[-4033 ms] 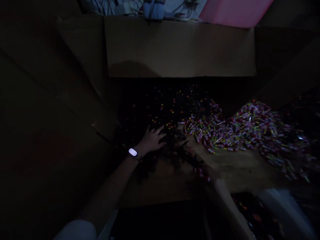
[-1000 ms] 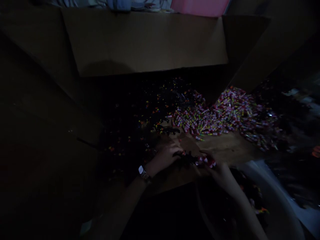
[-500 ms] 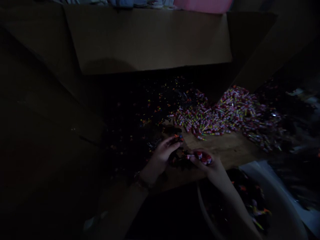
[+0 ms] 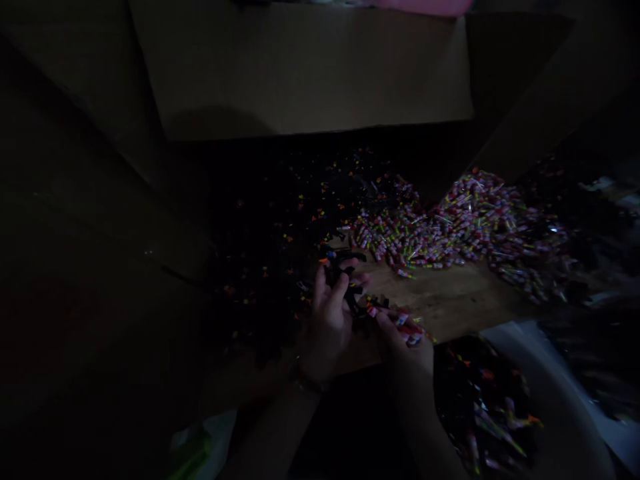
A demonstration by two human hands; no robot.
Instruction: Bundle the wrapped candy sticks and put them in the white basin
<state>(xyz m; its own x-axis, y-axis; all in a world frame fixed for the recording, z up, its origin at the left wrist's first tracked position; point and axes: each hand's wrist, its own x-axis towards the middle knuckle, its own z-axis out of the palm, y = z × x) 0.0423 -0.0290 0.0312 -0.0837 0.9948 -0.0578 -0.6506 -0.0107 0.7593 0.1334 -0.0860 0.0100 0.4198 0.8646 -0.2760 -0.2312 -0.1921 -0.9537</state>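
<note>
My left hand (image 4: 331, 313) is curled around small black pieces (image 4: 353, 293), some with orange or blue bits; their kind is too dark to make out. Close beside it, my right hand (image 4: 411, 360) holds several small pink-and-red printed tubes (image 4: 409, 333) in its curled fingers. Its thumb presses one tube whose tip points at the black pieces. Whether that tip touches one of them I cannot tell. Both hands are above a wooden tabletop (image 4: 440, 300). Beyond them lies a heap of similar pink, red and yellow tubes (image 4: 450, 223).
Dark pieces with orange and yellow specks (image 4: 300, 227) spread across the left and back. A cardboard flap (image 4: 320, 73) hangs over the far side. At lower right stands a pale-rimmed tub (image 4: 560, 400) containing black pieces and tubes. Something green (image 4: 193, 453) shows at lower left.
My left hand has turned upward and its fingers show more black pieces. My right hand has dropped slightly, its forearm shifting left off the tub. The view has tilted down a little.
</note>
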